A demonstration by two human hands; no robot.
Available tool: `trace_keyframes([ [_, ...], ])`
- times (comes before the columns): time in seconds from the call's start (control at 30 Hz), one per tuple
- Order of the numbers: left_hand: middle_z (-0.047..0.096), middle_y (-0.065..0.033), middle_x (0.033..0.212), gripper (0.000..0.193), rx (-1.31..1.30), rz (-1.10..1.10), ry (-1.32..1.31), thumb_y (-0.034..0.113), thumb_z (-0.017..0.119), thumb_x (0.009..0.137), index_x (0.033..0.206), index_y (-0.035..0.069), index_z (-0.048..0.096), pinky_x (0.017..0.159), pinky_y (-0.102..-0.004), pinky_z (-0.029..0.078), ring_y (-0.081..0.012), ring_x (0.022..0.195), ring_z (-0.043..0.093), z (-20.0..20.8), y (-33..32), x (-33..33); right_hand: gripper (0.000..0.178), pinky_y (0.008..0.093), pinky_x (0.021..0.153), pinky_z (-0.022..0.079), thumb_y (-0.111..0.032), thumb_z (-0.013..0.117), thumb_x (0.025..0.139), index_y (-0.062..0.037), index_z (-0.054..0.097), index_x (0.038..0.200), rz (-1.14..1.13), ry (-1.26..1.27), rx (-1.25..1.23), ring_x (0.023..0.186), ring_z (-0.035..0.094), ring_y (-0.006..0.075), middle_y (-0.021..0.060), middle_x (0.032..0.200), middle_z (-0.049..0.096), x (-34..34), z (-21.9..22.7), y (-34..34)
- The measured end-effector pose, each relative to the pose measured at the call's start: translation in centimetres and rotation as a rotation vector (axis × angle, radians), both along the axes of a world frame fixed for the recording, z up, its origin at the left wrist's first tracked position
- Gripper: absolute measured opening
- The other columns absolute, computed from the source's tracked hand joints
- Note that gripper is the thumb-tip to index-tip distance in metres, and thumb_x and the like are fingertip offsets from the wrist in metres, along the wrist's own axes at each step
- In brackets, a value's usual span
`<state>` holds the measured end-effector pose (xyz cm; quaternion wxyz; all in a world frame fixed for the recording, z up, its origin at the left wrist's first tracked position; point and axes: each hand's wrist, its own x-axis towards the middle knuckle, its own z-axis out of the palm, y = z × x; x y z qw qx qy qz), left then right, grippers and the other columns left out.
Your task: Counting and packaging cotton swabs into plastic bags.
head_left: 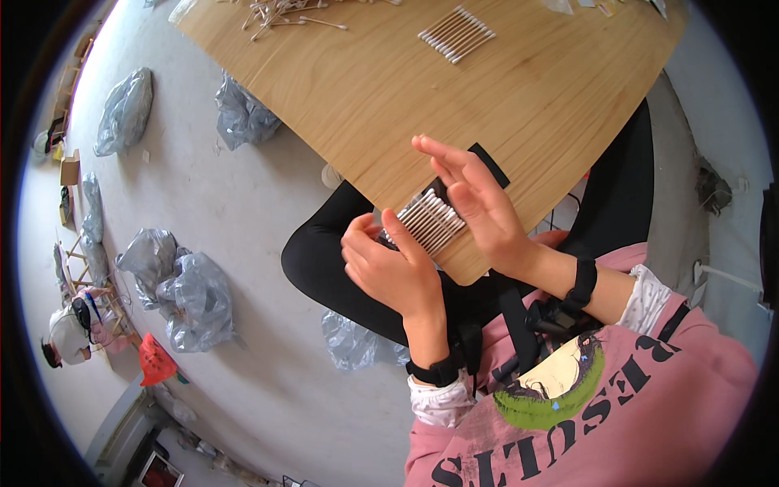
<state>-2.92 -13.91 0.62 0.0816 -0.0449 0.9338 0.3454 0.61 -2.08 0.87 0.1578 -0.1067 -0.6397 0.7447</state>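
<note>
A row of cotton swabs (428,222) with white tips and pale sticks lies side by side near the table's front corner. Dark material shows under and behind the row; its kind is hard to make out. At the row's left end, my left hand (392,266) is closed around it, thumb along the sticks and fingers curled. My right hand (491,215) stands upright by the right end, its fingers stretched out and the palm facing the swabs. Whether that palm touches the tips is unclear. Behind the right hand rests a flat black strip (490,165).
Farther up the wooden table (365,105) lie a neat row of swabs (457,35) and a loose heap of them (280,12). Grey plastic bags (195,300) are scattered on the floor at left. Another person (71,333) sits at far left.
</note>
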Motion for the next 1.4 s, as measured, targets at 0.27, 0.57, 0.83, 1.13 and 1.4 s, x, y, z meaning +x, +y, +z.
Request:
trace_keyframes([
  [0.27,0.012,-0.0220,0.165,0.078,-0.515,-0.358,0.253,0.039,0.051,0.100,0.156,-0.004,0.017,0.123,-0.0480,0.001,-0.0339,0.154,0.007,-0.5,1.5,1.5,0.049,0.0414,0.117,0.030,-0.004,0.052,0.098,-0.0019,0.042,0.146,-0.045,0.079,0.649,0.145,0.036,0.0342,0.0167,0.151,0.043,0.7,2.7,8.1],
  [0.57,0.012,-0.0273,0.163,0.070,-0.193,-0.413,0.422,0.042,0.041,0.106,0.155,-0.003,0.019,0.122,-0.0530,0.005,-0.0428,0.152,0.009,3.9,3.6,2.2,0.050,0.0455,0.120,0.027,-0.022,0.057,0.098,0.0002,0.046,0.143,-0.256,-0.294,1.391,0.145,0.034,0.0319,0.0160,0.150,0.045,1.0,-0.5,33.1],
  [0.83,0.021,-0.0277,0.160,0.063,0.080,-0.634,0.367,0.033,0.048,0.105,0.152,-0.003,0.028,0.118,-0.0527,0.020,-0.0448,0.148,0.022,6.8,9.0,3.3,0.085,0.0516,0.122,0.020,-0.056,0.060,0.086,0.0013,0.042,0.146,0.236,-0.315,1.633,0.147,0.031,0.0319,0.0190,0.153,0.040,9.6,1.1,21.3],
  [1.13,0.039,-0.0269,0.150,0.060,0.243,-0.690,0.357,0.005,0.065,0.092,0.145,-0.004,0.039,0.114,-0.0485,0.030,-0.0419,0.139,0.039,6.4,9.6,3.3,0.026,0.0422,0.110,0.042,-0.015,0.062,0.082,-0.0077,0.067,0.106,0.174,0.201,1.564,0.109,0.061,0.0200,0.0051,0.106,0.065,11.1,0.1,20.1],
  [1.4,0.063,-0.0116,0.125,0.043,0.845,-0.411,-0.231,0.008,0.073,0.090,0.129,-0.002,0.057,0.097,-0.0315,0.047,-0.0189,0.115,0.060,5.3,5.0,4.4,0.011,0.0310,0.072,0.049,-0.011,0.078,0.081,-0.0079,0.074,0.091,0.046,-0.058,0.515,0.081,0.064,0.0165,0.0026,0.086,0.066,8.3,6.6,11.8],
])
